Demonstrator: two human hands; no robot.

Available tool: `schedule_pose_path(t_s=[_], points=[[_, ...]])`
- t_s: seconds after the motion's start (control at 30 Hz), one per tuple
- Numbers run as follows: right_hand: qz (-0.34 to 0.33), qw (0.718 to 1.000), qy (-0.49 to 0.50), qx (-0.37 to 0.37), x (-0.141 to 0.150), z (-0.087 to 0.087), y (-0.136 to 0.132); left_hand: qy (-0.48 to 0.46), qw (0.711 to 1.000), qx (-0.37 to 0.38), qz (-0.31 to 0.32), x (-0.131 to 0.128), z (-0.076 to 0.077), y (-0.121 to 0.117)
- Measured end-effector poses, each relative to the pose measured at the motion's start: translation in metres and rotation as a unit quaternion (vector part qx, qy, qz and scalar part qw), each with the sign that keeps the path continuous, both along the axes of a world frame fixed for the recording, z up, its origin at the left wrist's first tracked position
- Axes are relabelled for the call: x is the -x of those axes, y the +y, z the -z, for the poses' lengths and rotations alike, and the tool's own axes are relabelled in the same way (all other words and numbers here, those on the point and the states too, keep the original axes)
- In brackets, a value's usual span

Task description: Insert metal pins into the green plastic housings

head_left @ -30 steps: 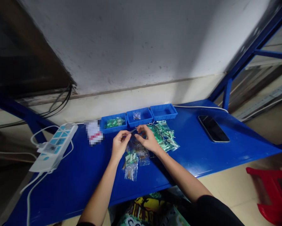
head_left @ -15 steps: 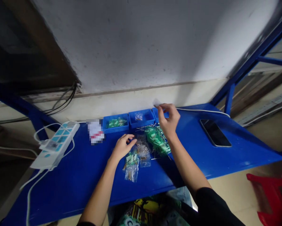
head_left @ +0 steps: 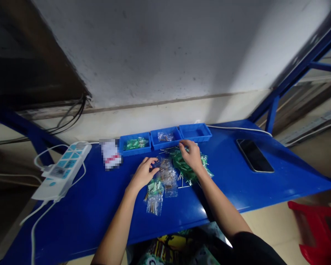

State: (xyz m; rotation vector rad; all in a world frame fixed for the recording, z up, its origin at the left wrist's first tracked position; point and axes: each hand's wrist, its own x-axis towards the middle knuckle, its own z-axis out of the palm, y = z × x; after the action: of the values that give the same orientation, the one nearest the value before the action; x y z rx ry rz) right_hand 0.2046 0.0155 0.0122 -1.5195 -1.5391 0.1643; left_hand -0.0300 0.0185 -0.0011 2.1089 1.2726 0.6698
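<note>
My left hand (head_left: pixel 142 173) rests on the blue table (head_left: pixel 93 206), fingers curled, with thumb and forefinger pinched at the edge of a small clear bag (head_left: pixel 165 173) of metal pins. My right hand (head_left: pixel 192 154) lies with fingers spread on a pile of green-filled bags (head_left: pixel 187 170), holding nothing. Loose metal pins (head_left: pixel 182 184) lie scattered around the pile. More clear bags (head_left: pixel 154 200) sit nearer me. Behind stand three blue trays: the left tray (head_left: pixel 135 149) holds green parts, the middle tray (head_left: pixel 165 142) holds clear bags, and the right tray (head_left: pixel 195 137) looks empty.
A white power strip (head_left: pixel 63 171) with cables lies at the left. Beside the left tray sits a small white and red box (head_left: pixel 110 154). A black phone (head_left: pixel 254 155) lies face up at the right. A red stool (head_left: pixel 320 228) stands off the table's right end.
My right hand carried a small clear bag up over the trays, let it go, and came back down onto the green pile. The middle tray now holds more bags. My left hand barely moved.
</note>
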Motion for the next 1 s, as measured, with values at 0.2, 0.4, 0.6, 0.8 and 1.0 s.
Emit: schedule_pose_path(t_s=[0.2,0.4,0.6,0.8,1.0], points=[[-0.067,0.998,-0.008,0.011,0.021,-0.006,-0.005,0.054,0.992,-0.048,-0.101,-0.01,0.004,-0.001],[-0.096,0.995,0.019,0.007,0.031,-0.006,-0.01,-0.029,0.99,-0.015,-0.134,-0.012,0.006,0.0],[-0.108,0.994,-0.011,-0.006,0.032,-0.009,-0.012,-0.138,0.98,0.008,-0.142,-0.01,0.009,0.002],[-0.12,0.992,0.038,-0.012,0.04,-0.009,-0.016,-0.357,0.919,0.121,-0.112,-0.017,-0.001,-0.002],[-0.191,0.974,0.103,0.058,0.055,-0.012,-0.023,-0.46,0.854,0.232,-0.074,-0.021,-0.01,-0.011]])
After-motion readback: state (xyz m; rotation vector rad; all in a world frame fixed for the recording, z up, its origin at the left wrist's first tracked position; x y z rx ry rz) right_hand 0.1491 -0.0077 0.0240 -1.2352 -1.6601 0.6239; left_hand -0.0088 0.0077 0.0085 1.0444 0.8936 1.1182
